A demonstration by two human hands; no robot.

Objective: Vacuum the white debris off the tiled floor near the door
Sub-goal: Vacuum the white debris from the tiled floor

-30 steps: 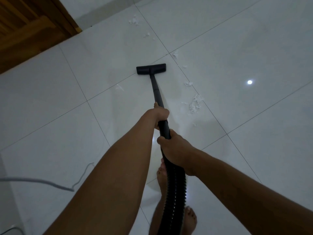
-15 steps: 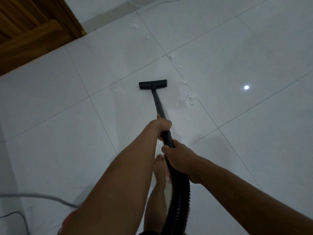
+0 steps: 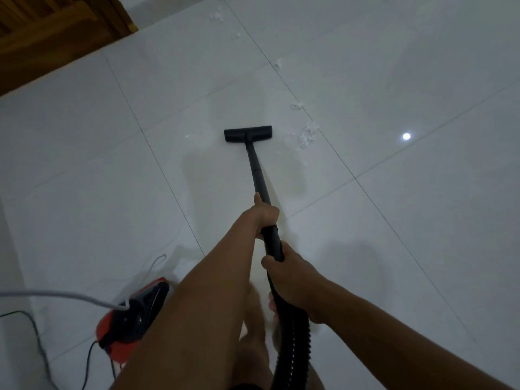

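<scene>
A black vacuum wand (image 3: 257, 170) ends in a flat floor head (image 3: 248, 134) resting on the white tiled floor (image 3: 394, 235). My left hand (image 3: 264, 215) grips the wand higher up its shaft. My right hand (image 3: 289, 273) grips it lower, where the ribbed hose (image 3: 294, 342) begins. A cluster of white debris (image 3: 306, 136) lies just right of the floor head. Smaller white bits (image 3: 297, 106) trail away along the grout line, with more scraps (image 3: 216, 16) near the brown wooden door (image 3: 50, 32) at top left.
The red and black vacuum body (image 3: 132, 319) sits on the floor at lower left. A grey cord (image 3: 56, 294) and a thin black cable (image 3: 36, 342) run from it. My bare feet (image 3: 261, 327) stand under my arms. A light reflects on a tile (image 3: 406, 136).
The floor head has been drawn back toward me, away from the door, and now sits left of the debris cluster. The view tilted down, bringing the red vacuum body into sight.
</scene>
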